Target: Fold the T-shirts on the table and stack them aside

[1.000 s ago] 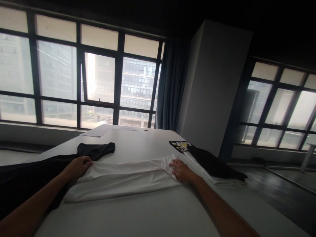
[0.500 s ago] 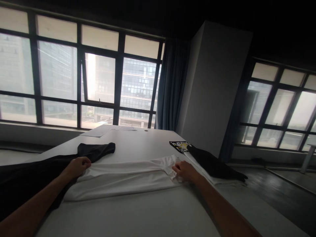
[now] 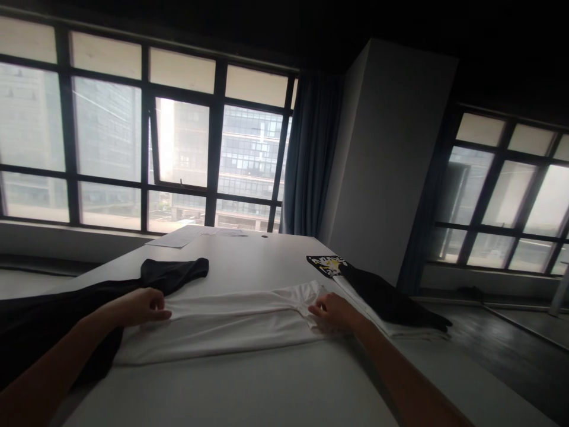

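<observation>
A white cloth garment [image 3: 213, 329] lies in a long folded strip across the white table in front of me. My left hand [image 3: 140, 308] hovers at its left end, thumb and fingers parted, with no cloth between them that I can see. At the gathered right end, my right hand [image 3: 333, 309] has its fingers curled in on the wrinkled fabric. Under and beside my left forearm spreads a black garment [image 3: 57, 317], one dark end of it reaching past my hand onto the tabletop.
On the right side of the white table [image 3: 249, 385] rests a stack of clothes with a black printed garment [image 3: 382, 293] on top. Paper sheets [image 3: 171, 238] lie at the far end. Beyond are windows, a blue curtain [image 3: 311, 154] and a grey pillar [image 3: 386, 154].
My left hand has let go of the cloth's left edge, its fingers parting and shifting slightly right. The right hand stays at the other end. The view has shifted slightly.
</observation>
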Tool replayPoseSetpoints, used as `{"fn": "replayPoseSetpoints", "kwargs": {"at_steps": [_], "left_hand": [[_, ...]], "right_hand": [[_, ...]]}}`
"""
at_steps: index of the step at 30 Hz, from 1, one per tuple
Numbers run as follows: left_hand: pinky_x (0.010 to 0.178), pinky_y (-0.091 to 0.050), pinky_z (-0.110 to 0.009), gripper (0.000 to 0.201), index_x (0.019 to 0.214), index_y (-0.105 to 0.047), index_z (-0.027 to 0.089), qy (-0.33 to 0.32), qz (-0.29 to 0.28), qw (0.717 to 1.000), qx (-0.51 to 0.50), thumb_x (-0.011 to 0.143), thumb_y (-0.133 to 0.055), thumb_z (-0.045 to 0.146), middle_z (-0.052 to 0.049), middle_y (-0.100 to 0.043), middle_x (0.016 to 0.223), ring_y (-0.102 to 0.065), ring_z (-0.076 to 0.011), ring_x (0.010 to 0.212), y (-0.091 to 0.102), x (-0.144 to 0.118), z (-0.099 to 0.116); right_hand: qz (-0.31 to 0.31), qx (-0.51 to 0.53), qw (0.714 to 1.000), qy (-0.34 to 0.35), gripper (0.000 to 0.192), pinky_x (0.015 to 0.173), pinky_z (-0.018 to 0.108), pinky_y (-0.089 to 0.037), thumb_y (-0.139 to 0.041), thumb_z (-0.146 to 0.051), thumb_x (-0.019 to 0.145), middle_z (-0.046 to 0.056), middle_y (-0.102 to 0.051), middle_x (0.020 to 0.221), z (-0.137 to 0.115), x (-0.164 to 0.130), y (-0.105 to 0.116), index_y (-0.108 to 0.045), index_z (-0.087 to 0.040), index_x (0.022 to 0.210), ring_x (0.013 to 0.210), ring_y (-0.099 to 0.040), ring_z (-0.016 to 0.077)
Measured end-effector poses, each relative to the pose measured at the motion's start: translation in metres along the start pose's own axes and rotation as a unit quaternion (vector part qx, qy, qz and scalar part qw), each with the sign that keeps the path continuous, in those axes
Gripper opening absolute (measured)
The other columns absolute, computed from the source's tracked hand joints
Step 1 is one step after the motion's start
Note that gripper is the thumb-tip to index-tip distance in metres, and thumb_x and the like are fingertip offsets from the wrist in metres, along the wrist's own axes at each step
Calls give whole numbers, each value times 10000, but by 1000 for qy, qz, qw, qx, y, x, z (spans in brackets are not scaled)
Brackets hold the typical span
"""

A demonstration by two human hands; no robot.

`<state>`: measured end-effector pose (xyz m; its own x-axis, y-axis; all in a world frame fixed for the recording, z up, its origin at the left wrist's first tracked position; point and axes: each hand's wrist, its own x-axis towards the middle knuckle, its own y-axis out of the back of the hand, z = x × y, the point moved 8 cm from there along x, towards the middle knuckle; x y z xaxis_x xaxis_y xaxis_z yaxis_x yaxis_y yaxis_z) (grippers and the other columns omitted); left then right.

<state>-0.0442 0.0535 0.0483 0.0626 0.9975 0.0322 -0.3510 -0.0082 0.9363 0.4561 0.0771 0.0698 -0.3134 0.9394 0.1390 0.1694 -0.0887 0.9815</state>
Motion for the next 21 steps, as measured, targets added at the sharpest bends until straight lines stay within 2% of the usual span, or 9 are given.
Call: {"fn": "replayPoseSetpoints", "kwargs": {"at_steps": [3, 5, 7, 9, 11, 13, 18, 21], "left_hand": [[580, -446, -295, 567, 759, -643, 191, 91, -80, 993, -11, 506, -670, 697, -60, -709, 731, -664, -279, 751, -4, -17, -17], [560, -449, -286, 611, 871, -632, 190, 118, -123, 984, -47, 465, -703, 642, -35, -690, 715, -658, -255, 697, -11, -25, -21], [569, -466, -278, 696, 1035, -612, 192, 110, -141, 980, -89, 454, -721, 559, -10, -676, 747, -645, -223, 671, -18, -24, -15], [599, -482, -274, 743, 1146, -583, 194, 80, -121, 982, -118, 482, -709, 502, 3, -658, 766, -635, -206, 688, -19, -17, -4], [615, -484, -268, 719, 1160, -590, 197, 56, -82, 986, -133, 509, -690, 487, 11, -632, 745, -626, -202, 705, -15, -11, 4], [613, -482, -261, 676, 1121, -620, 212, 52, -72, 983, -158, 510, -696, 491, 12, -617, 742, -617, -200, 711, -11, -10, 6], [581, -465, -241, 544, 1082, -661, 294, 40, -171, 963, -204, 559, -726, 428, 27, -626, 829, -597, -180, 705, -9, -30, 8], [555, -485, -273, 560, 1072, -656, 311, 88, -208, 959, -171, 518, -728, 349, 44, -607, 785, -600, -188, 651, -11, -44, -5]], "right_hand": [[7, -13, 1000, -25, 366, 633, 283, -377, -535, -466, 891, 90, -716, 790, 13, 1, 4, -731, -183, 767, 721, -622, 197], [23, -21, 998, -62, 376, 649, 281, -385, -527, -483, 892, 95, -726, 834, 31, 1, 6, -735, -183, 802, 765, -639, 205], [9, -17, 995, -99, 373, 663, 278, -402, -554, -500, 872, 101, -732, 884, 55, 2, 1, -736, -175, 878, 798, -651, 212], [-30, 1, 993, -113, 386, 691, 273, -430, -634, -481, 815, 110, -731, 944, 78, 1, -11, -725, -153, 997, 832, -660, 216], [-57, 27, 993, -104, 458, 737, 264, -456, -700, -429, 758, 126, -722, 1015, 94, 2, -22, -702, -125, 1100, 880, -664, 217], [-60, 50, 992, -98, 488, 771, 261, -468, -719, -387, 733, 134, -715, 1048, 105, 2, -29, -692, -109, 1134, 904, -662, 216], [-48, 79, 989, -111, 361, 716, 257, -469, -720, -285, 698, 84, -724, 960, 113, 2, -30, -728, -135, 1027, 824, -659, 200], [-49, 65, 989, -123, 290, 688, 246, -454, -702, -198, 684, 71, -724, 931, 111, -2, -23, -743, -149, 967, 818, -659, 196]]}}
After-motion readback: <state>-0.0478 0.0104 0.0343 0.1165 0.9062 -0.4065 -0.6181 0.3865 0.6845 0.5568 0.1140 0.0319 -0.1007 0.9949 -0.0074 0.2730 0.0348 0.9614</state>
